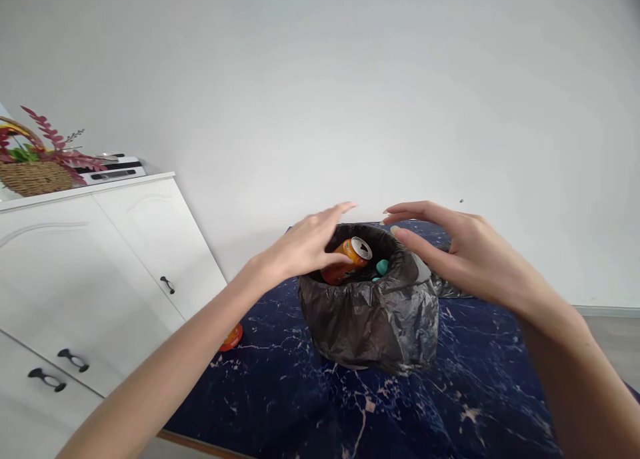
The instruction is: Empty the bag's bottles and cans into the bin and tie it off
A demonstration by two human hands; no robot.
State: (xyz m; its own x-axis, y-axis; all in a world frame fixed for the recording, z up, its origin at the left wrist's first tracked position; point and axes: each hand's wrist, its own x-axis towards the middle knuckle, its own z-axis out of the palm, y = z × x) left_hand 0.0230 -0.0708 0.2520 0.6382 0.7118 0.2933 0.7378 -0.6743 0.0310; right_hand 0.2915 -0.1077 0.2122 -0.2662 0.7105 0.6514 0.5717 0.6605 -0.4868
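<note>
I see my left hand (305, 246) hovering at the near-left rim of a small bin lined with a black trash bag (373, 316), fingers extended and loosely spread, holding nothing; the fingertips reach over the opening just above an orange drink can (347, 259) that lies tilted inside, its silver top facing up and to the right. My right hand (460, 252) is at the opposite rim, palm turned inward, fingers long and slightly curved, also empty, with the thumb close to the bag's folded edge. The lined bin stands on a dark blue marbled mat (400, 406), roughly at its middle, with a teal object (382, 267) showing inside beside the can. Whether either hand already touches the plastic I cannot tell; they look just off it. As I judge it, both hands are closing in on the liner's rim, so I would pinch the folded plastic on two opposite sides at once, gather evenly and keep the can from tipping out. Loose film tears easily, so a slow grip suits it. A white cabinet (100, 266) stands to the left, bearing a wicker basket (35, 176) of red foliage, and a small orange object (231, 338) lies at the mat's left edge.
</note>
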